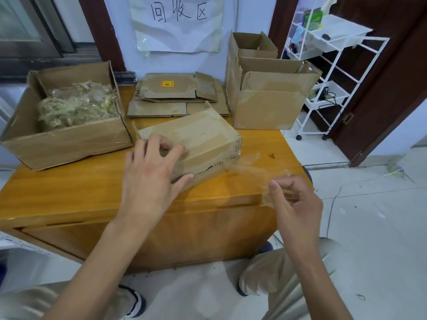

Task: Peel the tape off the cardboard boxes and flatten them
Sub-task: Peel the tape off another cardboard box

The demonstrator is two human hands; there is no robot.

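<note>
Box (pixel 203 137) under left hand (pixel 150 172); tape (pixel 245 172) pinched by right fingers (pixel 277 192).

Indoor recycling corner: handwritten wall sign (pixel 176 13), flattened cardboard (pixel 178 98), open boxes (pixel 265 107), white shelf rack (pixel 335 72), tiled floor (pixel 369 215).

Even, bright indoor light; soft shadows under my left hand (pixel 150 172). The clear strip of peeled tape (pixel 245 172) by my right hand (pixel 293 199) is motion-blurred. Edges bow from wide-angle distortion.
</note>
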